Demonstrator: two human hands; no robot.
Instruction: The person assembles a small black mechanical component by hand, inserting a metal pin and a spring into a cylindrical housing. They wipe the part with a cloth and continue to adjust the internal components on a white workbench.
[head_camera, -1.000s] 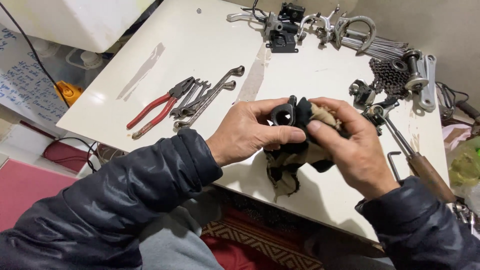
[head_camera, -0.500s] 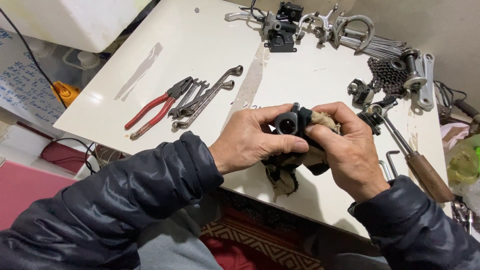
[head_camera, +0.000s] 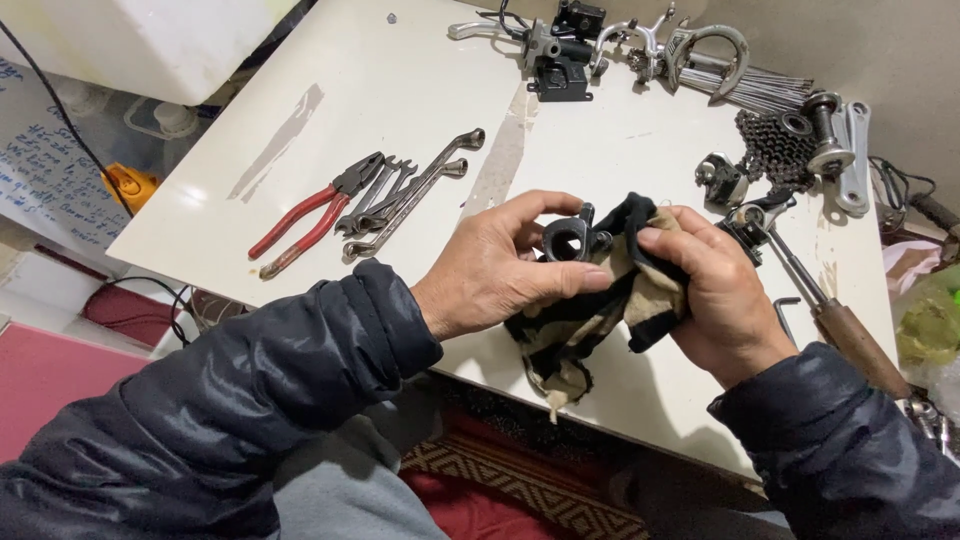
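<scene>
My left hand (head_camera: 500, 270) pinches a small dark metal part with a round hole (head_camera: 568, 238) between thumb and fingers, just above the near edge of the white table (head_camera: 400, 90). My right hand (head_camera: 722, 300) grips a dirty black and beige rag (head_camera: 590, 320) that is wrapped against the part's right side and hangs down below both hands. Both sleeves are dark and padded.
Red-handled pliers (head_camera: 305, 215) and several wrenches (head_camera: 410, 190) lie to the left of the hands. Bicycle parts, a sprocket cluster (head_camera: 775, 145) and spokes (head_camera: 760, 88) crowd the far right. A wooden-handled tool (head_camera: 840, 330) lies by my right wrist.
The part and rag have stayed between both hands, which turned slightly so the part's round hole faces the camera more. Tools on the table have not moved.
</scene>
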